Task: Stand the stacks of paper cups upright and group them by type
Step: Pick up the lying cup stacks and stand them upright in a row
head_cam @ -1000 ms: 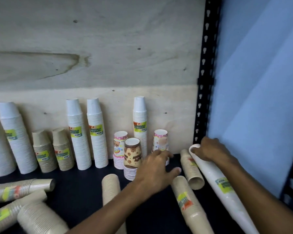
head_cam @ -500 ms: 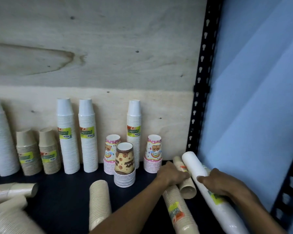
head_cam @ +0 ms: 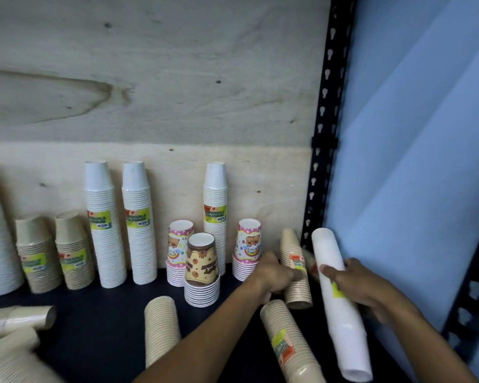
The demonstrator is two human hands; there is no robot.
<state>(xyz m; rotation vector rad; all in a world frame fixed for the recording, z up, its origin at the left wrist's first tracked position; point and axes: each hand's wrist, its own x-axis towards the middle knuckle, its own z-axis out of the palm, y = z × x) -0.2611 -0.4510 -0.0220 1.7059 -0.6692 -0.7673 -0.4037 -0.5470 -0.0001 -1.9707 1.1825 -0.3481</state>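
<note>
**Now standing two stacks at once, right end of shelf**

Nearest the camera, kraft stacks still lie flat on the dark shelf [head_cam: 116,322]: one brown stack [head_cam: 286,346] pointing toward the viewer just below the left hand, another lying kraft stack [head_cam: 161,327] mid-shelf, more blurred at far left.

Right hand [head_cam: 362,288] wraps the long white stack [head_cam: 340,305], fingers curled round it about a third down from the top. Stack is tilted, not upright yet. Better to grip near the middle and pivot on the wide rim end; a stack this tall will likely flex or separate if lifted by the top only.

Left hand [head_cam: 274,275] grips a short kraft stack [head_cam: 295,269], thumb across the label, stack near vertical, base on or just off the shelf, can't tell. Set it flat before letting go.

Behind, against the plywood back [head_cam: 177,106]: patterned cups, a brown printed stack [head_cam: 202,269] in front, a lone tall white stack [head_cam: 215,205]; further left two white stacks [head_cam: 119,225] and two upright kraft stacks [head_cam: 56,252]. Judgement: white one should join the whites, kraft go left; crowded printed cups could get knocked.
</note>
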